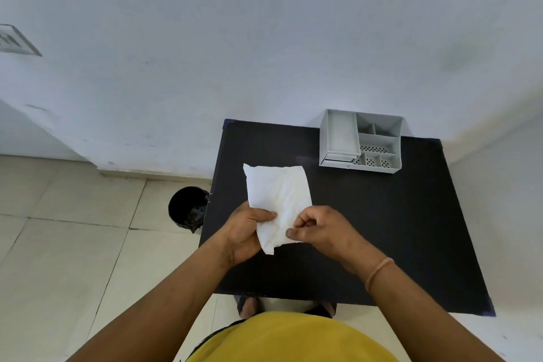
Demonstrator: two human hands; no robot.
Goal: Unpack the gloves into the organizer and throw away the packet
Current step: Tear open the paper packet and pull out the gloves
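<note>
A small rectangular table with a matte black top (382, 229) stands against a pale wall on a floor of large cream tiles (58, 244). At the table's far right corner sits a grey plastic organizer (340, 138) divided into several compartments, some with perforated bottoms. Beside the table's left edge, a round black bin (188, 209) stands on the tiles, apparently lined with a dark bag.

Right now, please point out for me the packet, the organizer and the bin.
packet (277, 185): head view, on the upper middle of the white wrapper.
organizer (340, 134): head view, on the floor of the big left compartment.
bin (188, 206): head view, on its dark inside.
</note>
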